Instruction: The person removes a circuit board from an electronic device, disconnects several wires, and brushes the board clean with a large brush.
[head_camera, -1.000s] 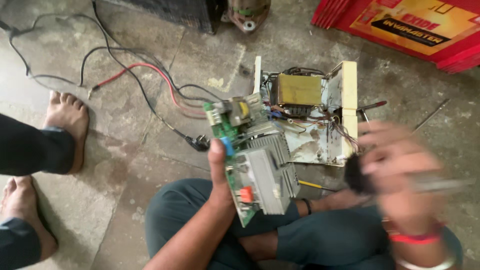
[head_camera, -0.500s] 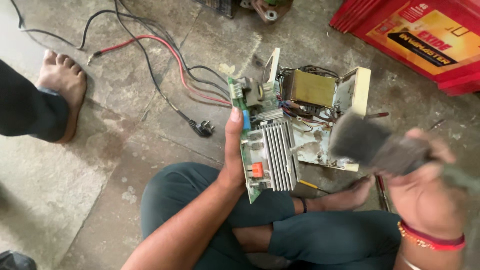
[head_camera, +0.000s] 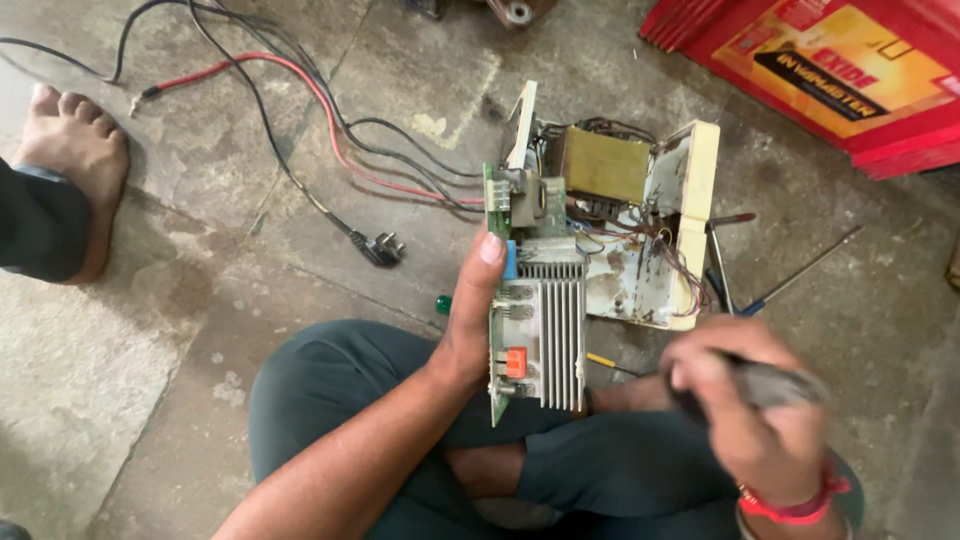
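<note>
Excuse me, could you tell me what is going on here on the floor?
A person sits cross-legged on the floor. The left hand holds up a green circuit board with a finned heat sink. The right hand, blurred, grips a dark brush-like tool. Behind lies an opened casing with a transformer; screwdrivers and cables lie around.

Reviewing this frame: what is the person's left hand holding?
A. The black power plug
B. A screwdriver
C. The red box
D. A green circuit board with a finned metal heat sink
D: the left hand grips the edge of the circuit board, whose heat sink faces the camera; the power plug lies on the floor.
</note>
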